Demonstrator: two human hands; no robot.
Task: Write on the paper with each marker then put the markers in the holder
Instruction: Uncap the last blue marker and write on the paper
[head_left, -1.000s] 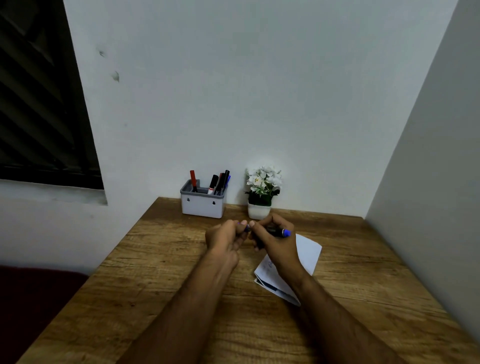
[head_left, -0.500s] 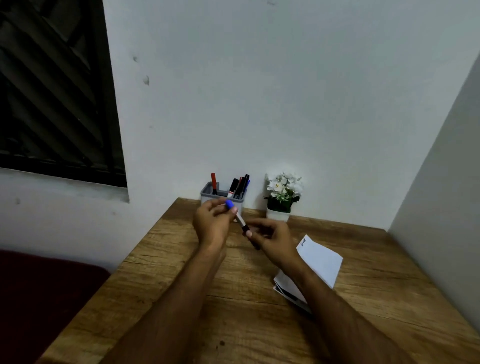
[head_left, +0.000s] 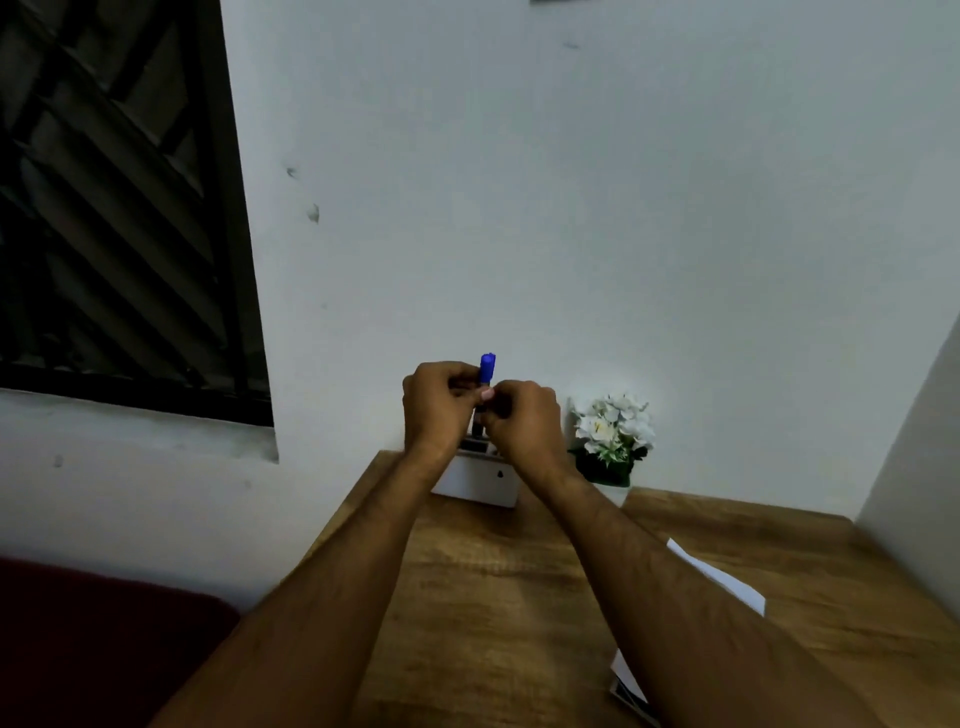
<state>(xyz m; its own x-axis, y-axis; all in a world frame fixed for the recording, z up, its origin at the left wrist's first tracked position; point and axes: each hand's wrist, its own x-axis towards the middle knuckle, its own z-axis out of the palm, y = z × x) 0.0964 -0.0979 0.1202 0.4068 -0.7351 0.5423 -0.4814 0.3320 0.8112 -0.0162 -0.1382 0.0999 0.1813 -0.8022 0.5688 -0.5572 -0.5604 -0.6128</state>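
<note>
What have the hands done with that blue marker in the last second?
Both hands lifted the blue marker off the paper and carried it up over the holder, now upright. Left hand and right hand both keep their grip. Holder and flowers stayed put.

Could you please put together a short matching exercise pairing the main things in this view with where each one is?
Things:
1. blue marker
2. holder
3. flower pot
4. paper

Places:
A. flat on the wooden desk, beside the right forearm
B. at the wall, to the right of the hands
C. held upright between the left hand and right hand
D. at the desk's far edge, partly hidden behind the hands

Pairs: 1-C, 2-D, 3-B, 4-A
</note>
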